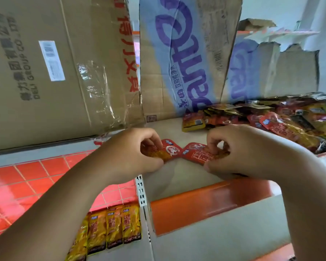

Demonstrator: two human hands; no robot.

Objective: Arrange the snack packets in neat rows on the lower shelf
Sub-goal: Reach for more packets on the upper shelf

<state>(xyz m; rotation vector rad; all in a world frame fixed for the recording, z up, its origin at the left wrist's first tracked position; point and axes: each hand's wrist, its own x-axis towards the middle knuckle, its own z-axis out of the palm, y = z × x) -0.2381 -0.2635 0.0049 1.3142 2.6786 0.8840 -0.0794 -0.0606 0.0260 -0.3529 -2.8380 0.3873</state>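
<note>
**Items in hand:** two red snack packets, held above the bare left part of the upper shelf [169, 127], behind its orange front edge [205, 202].

**Left hand** [137, 153]: fingers and thumb curled, pinching the left red packet [168, 150].

**Right hand** [239, 153]: likewise pinching the right red packet [197, 154]. The packets' inner corners meet or nearly meet; which, cannot be told.

**Loose stock:** a pile of red and yellow packets [290, 125] toward the upper shelf's right end, in front of the cardboard boxes [45, 72] along its back edge.

**Already placed:** a row of yellow packets [113, 227] lying side by side at the lower level, below the front edge at the left.

**Step in hand, as judged:** readying a matched pair for the lower shelf [215, 242].

**Handling advice:**
- Turn both packets the same face up and the same end forward.
- Grip them by the sealed rims, not the filled middle.
- Lay them flat, edges parallel to the yellow row, touching without overlap.
- Keep red with red, so each row reads as one kind
</note>
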